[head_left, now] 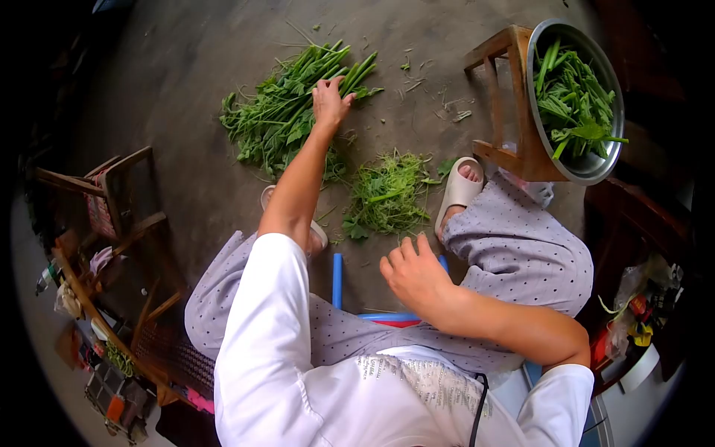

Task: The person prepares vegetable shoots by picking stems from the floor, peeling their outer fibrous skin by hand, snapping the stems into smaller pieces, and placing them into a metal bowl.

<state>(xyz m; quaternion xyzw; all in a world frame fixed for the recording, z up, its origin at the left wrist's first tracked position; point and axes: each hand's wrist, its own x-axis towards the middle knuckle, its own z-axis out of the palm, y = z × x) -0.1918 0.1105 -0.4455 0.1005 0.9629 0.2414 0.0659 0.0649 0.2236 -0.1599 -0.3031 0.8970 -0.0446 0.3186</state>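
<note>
A pile of leafy green stems [275, 119] lies on the floor, its cut ends toward the upper right. Over those ends my left hand [332, 104] is stretched out at the stems, thumb apart from the fingers; no stem shows clearly gripped, and its fingertips partly blend into the greens. My right hand [418, 277] hangs palm down in front of my lap, fingers loosely spread, holding nothing visible. Just beyond it, between my feet, is a smaller heap of thin tendrils and trimmings [389, 194].
At the upper right, a metal basin [620, 123] of cut greens rests on a wooden stool [510, 104]. A wooden chair [112, 186] stands left. My sandalled foot [460, 192] is beside the trimmings. Scraps lie on the floor [417, 45]. Cluttered shelves line both sides.
</note>
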